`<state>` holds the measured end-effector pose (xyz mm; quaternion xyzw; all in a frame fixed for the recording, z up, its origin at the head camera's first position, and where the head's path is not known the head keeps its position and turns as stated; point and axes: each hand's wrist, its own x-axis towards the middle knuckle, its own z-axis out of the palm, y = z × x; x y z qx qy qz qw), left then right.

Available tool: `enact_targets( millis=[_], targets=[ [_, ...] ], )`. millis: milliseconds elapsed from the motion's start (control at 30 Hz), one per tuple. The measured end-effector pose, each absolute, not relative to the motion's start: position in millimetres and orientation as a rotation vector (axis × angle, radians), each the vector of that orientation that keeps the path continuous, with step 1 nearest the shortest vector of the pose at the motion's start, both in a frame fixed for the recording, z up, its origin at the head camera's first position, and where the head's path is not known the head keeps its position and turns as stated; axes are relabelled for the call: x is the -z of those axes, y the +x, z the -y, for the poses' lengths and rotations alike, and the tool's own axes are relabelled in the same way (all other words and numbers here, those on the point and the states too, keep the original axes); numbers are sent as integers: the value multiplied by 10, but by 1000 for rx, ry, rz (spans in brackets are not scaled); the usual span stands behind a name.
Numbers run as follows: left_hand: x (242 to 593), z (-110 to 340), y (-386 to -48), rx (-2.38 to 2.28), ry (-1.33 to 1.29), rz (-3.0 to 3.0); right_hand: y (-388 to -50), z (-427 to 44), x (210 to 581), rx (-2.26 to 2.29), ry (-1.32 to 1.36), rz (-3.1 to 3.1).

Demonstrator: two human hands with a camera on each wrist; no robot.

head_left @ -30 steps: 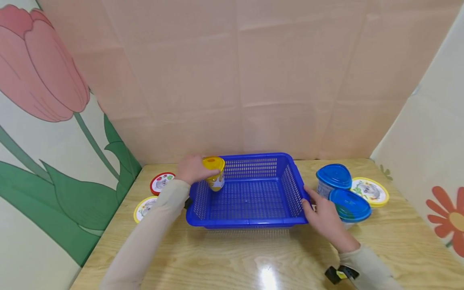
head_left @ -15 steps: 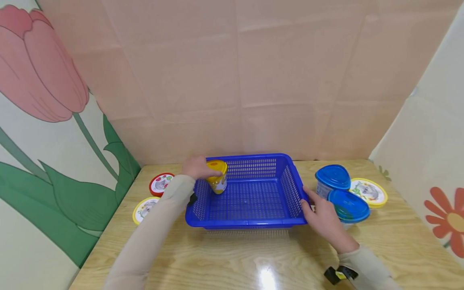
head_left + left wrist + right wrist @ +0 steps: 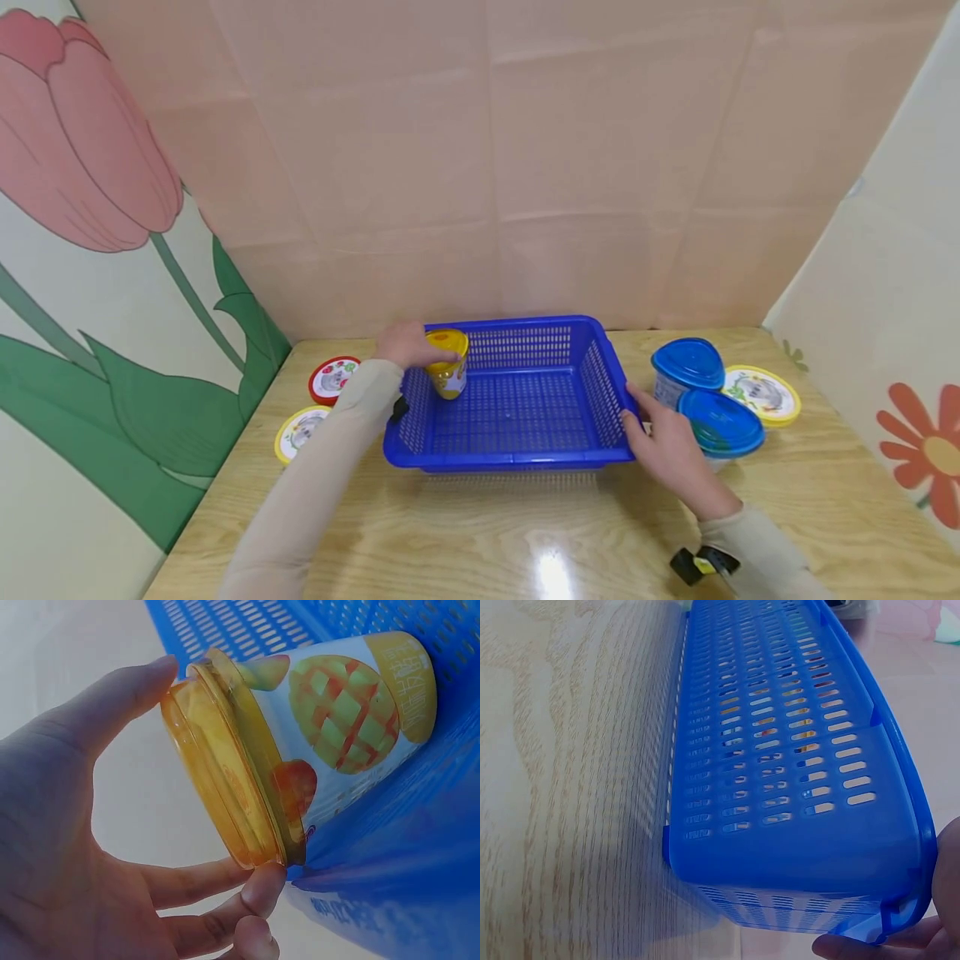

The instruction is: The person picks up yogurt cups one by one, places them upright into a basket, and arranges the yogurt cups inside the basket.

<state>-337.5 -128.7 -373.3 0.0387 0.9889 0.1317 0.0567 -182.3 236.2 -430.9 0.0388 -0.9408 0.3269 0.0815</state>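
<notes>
Inside the left end of a blue plastic basket [image 3: 510, 459] is a cup [image 3: 452, 383] with a yellow lid and a fruit print. My left hand [image 3: 408, 346] pinches the cup by its lid, thumb on one side and fingertips on the other, as the left wrist view shows. The cup [image 3: 337, 712] is close against the basket's slotted wall [image 3: 240, 626]. At the basket's right end my right hand [image 3: 670, 446] grips the rim. In the right wrist view, fingers [image 3: 847, 947] curl under the basket's corner.
Two tubs with blue lids [image 3: 688, 364] stand right of the basket, beside a round yellow-rimmed container [image 3: 763, 395]. Left of it lie a red-rimmed round container [image 3: 332, 379] and another yellow-rimmed one [image 3: 298, 430], partly behind the left sleeve. All rest on a wooden table [image 3: 480, 533].
My left hand has moved slightly right and lower with the cup, further into the basket's left end. The right hand keeps its hold on the rim.
</notes>
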Motion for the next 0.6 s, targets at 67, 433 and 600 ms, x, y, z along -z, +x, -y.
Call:
enact_targets(
  millis=[67,433,600],
  targets=[
    [3728,1292,-3380,-388,121,-3002,-1829,-2360,4305,-976,116,2812],
    [3708,1389,-3332,-507,173,-3017,-1830,-2364,4314,-981,120,2801],
    [3609,1483,-3221,-631,171,-3022,-1823,-2361,4306,-982,125,2791]
  ],
)
